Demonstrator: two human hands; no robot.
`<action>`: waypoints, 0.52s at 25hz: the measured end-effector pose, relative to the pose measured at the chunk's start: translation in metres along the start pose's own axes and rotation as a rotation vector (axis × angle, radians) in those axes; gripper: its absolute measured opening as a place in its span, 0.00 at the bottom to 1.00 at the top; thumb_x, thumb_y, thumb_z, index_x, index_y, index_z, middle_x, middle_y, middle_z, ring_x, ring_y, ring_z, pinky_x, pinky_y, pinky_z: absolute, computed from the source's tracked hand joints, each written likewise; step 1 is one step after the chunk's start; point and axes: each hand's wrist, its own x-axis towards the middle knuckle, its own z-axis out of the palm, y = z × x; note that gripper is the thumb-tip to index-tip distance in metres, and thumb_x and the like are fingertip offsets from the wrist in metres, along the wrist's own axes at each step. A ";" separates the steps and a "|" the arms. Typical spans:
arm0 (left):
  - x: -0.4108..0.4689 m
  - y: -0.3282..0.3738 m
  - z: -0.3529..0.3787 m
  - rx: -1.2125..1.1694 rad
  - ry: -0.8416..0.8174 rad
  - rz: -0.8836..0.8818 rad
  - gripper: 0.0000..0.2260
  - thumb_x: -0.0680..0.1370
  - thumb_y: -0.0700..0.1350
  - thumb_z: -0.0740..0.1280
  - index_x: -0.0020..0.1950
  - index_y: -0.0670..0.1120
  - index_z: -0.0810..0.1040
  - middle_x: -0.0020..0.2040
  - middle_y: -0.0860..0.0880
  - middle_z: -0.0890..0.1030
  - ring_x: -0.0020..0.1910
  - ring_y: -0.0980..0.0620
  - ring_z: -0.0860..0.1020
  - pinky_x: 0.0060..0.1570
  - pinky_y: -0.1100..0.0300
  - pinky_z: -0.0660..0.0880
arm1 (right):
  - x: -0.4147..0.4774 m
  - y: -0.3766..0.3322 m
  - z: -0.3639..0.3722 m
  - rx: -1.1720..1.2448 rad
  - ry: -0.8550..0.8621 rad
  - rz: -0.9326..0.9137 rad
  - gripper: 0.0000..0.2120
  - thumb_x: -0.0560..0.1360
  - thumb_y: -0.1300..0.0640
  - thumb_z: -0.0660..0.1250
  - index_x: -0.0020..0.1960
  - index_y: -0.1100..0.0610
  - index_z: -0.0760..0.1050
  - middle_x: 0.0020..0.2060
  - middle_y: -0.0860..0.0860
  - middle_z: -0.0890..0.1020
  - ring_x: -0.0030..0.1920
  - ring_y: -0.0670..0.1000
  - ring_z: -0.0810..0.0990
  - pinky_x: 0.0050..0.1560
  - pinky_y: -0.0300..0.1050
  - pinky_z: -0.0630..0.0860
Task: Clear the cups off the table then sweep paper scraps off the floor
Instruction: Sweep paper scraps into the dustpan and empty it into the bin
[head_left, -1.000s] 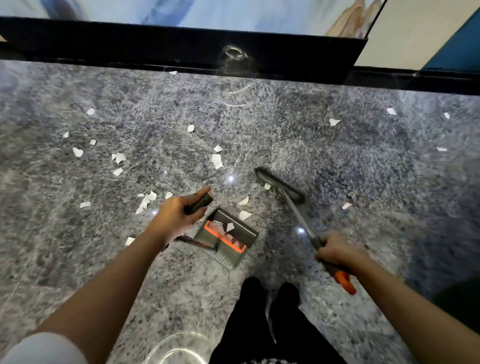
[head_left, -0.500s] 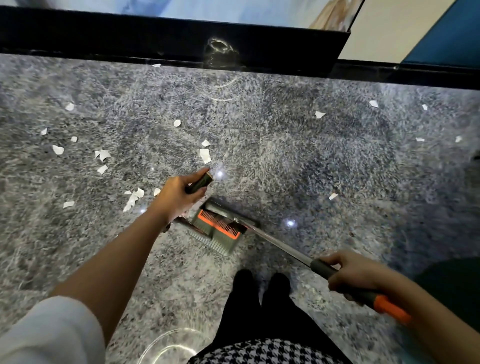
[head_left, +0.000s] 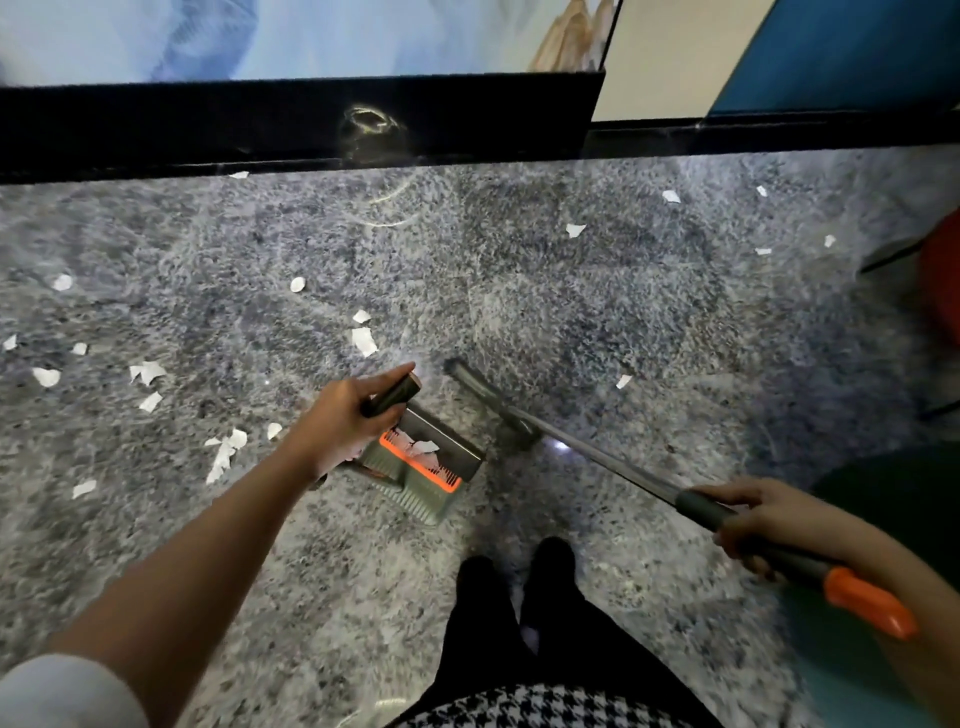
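Scraps of torn white paper (head_left: 148, 371) strewn over speckled grey stone floor (head_left: 597, 312) at left, a few already inside pan. Left hand (head_left: 337, 421) clenched round dark handle of grey plastic dustpan with orange comb (head_left: 426, 467). Keep lip flat, mouth toward brush. Dark broom head on metal shaft (head_left: 485, 397) just beside pan; right hand (head_left: 753, 519) wrapped round grey grip. Short low strokes advised: probably less scatter.

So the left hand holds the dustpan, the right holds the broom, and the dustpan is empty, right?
Not empty: the head view shows white scraps in the dustpan. The left hand does hold the dustpan and the right hand the broom.
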 end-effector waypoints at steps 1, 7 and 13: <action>0.012 0.009 0.005 0.032 -0.022 0.024 0.23 0.77 0.40 0.68 0.68 0.57 0.71 0.28 0.52 0.74 0.19 0.60 0.66 0.21 0.67 0.65 | 0.000 0.004 -0.008 0.032 0.029 -0.003 0.26 0.72 0.74 0.62 0.66 0.55 0.70 0.26 0.58 0.74 0.18 0.50 0.71 0.19 0.37 0.69; 0.099 0.074 0.043 0.219 -0.142 0.238 0.23 0.76 0.42 0.68 0.69 0.57 0.69 0.30 0.50 0.72 0.22 0.60 0.65 0.28 0.69 0.64 | 0.017 0.031 -0.075 0.256 0.185 -0.003 0.24 0.73 0.76 0.59 0.67 0.62 0.69 0.29 0.60 0.74 0.16 0.49 0.70 0.16 0.35 0.68; 0.218 0.152 0.104 0.273 -0.270 0.372 0.23 0.76 0.43 0.69 0.70 0.56 0.69 0.31 0.55 0.74 0.24 0.66 0.68 0.32 0.70 0.66 | 0.049 0.043 -0.168 0.447 0.319 0.030 0.19 0.71 0.76 0.59 0.61 0.67 0.72 0.19 0.57 0.70 0.14 0.50 0.68 0.15 0.34 0.66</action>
